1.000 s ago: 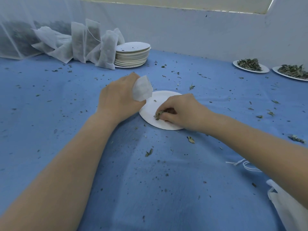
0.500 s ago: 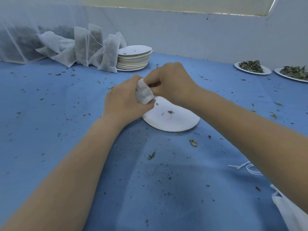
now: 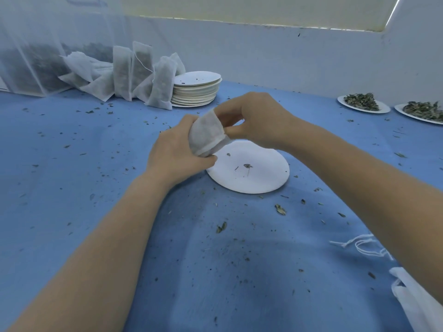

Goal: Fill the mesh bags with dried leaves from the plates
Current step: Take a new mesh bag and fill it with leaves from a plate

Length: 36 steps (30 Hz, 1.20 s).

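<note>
Head view shows the left hand [image 3: 176, 152] gripping one mesh bag [image 3: 206, 134] above a nearly bare plate [image 3: 261, 171], while the right hand [image 3: 254, 121] pinches its mouth. Two plates of dried leaves [image 3: 362, 101] sit far right; one stack of plates [image 3: 196, 92] stands behind.

Cloth [image 3: 72, 188]: a blue sheet covered the whole work surface, with a darker patch near the middle.
Crumbs [image 3: 221, 227]: small dark green bits lay scattered over the cloth, thickest toward the near side.
Wall [image 3: 287, 58]: a pale, plain panel ran along the far edge of the cloth.
Netting [image 3: 31, 44]: a sheer white veil hung at the far left corner, with something dark behind it, possibly loose greenery, too veiled to tell.
String [image 3: 359, 245]: thin white loops lay on the cloth at the near right.
White fabric [image 3: 417, 300]: a crumpled piece sat at the near right corner, cut off by the edge.
</note>
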Each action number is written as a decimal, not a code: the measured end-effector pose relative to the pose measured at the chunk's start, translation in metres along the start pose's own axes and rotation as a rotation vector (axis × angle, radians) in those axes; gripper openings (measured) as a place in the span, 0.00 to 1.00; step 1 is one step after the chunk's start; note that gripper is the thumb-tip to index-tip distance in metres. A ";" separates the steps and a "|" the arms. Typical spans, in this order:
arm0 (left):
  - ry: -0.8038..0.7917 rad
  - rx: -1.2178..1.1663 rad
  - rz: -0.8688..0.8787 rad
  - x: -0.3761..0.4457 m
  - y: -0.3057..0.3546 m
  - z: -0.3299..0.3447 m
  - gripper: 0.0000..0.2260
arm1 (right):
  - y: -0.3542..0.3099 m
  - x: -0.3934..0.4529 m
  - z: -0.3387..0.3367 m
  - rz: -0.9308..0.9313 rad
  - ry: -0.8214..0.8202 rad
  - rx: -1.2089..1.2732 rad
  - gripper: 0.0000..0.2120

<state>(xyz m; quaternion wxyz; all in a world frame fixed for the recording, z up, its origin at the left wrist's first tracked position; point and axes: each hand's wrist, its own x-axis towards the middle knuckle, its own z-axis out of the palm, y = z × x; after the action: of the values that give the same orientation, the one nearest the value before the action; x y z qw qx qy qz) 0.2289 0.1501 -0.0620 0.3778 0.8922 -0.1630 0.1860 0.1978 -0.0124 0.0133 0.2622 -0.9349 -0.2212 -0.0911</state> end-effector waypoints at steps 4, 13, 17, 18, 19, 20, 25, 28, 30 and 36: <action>0.008 -0.071 0.010 -0.001 -0.001 0.002 0.24 | 0.001 0.000 0.005 -0.013 -0.003 0.018 0.13; -0.056 -0.118 -0.091 0.000 -0.018 0.000 0.24 | 0.029 -0.025 0.008 0.303 0.014 -0.022 0.25; -0.086 -0.101 -0.105 -0.001 -0.018 -0.001 0.24 | 0.039 -0.045 0.024 0.585 -0.296 -0.147 0.55; -0.089 -0.097 -0.110 -0.001 -0.018 -0.001 0.24 | 0.041 -0.048 0.027 0.608 -0.317 -0.164 0.59; -0.093 -0.092 -0.112 -0.001 -0.018 -0.001 0.24 | 0.041 -0.050 0.030 0.621 -0.326 -0.178 0.62; -0.101 -0.085 -0.113 -0.002 -0.017 -0.002 0.24 | 0.041 -0.052 0.032 0.629 -0.322 -0.188 0.65; -0.133 -0.108 -0.144 -0.001 -0.013 -0.004 0.24 | 0.043 -0.050 0.034 0.694 -0.263 -0.137 0.68; -0.139 -0.189 -0.196 0.001 -0.012 -0.006 0.20 | 0.044 -0.048 0.033 0.702 -0.249 -0.143 0.68; -0.112 -0.235 -0.229 0.005 -0.013 -0.008 0.17 | 0.042 -0.043 0.031 0.695 -0.211 -0.124 0.69; 0.088 -0.328 -0.300 0.037 -0.010 -0.016 0.23 | 0.032 0.003 0.015 0.599 0.004 -0.049 0.68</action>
<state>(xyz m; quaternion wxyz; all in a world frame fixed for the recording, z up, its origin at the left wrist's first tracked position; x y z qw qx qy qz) 0.2624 0.1635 -0.0410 0.5479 0.8243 -0.0398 0.1373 0.2161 -0.0274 -0.0129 0.2551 -0.9644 0.0671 -0.0168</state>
